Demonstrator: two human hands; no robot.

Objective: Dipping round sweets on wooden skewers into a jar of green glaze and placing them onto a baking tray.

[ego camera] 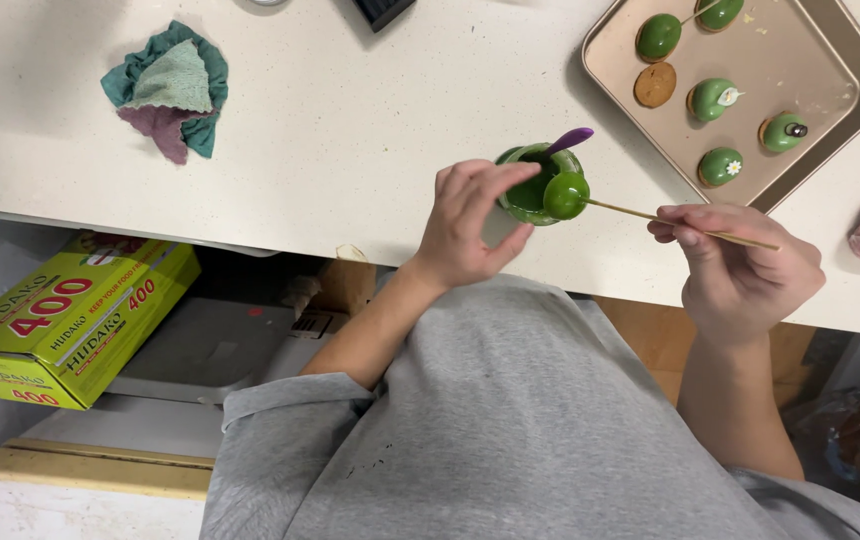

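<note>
Right hand (740,265) pinching skewer (685,224), green-coated piece (566,195) over cup (530,190), speckled white counter (350,130)

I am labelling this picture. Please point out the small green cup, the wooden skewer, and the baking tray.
small green cup (522,196), head view, on its green inside by the left rim.
wooden skewer (630,210), head view, mid-length of the bare stick.
baking tray (800,70), head view, bare floor.

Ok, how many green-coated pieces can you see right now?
6: five on the tray, at top left, top edge, middle, right and bottom. One is on the skewer over the cup. More may lie outside the frame.
</note>
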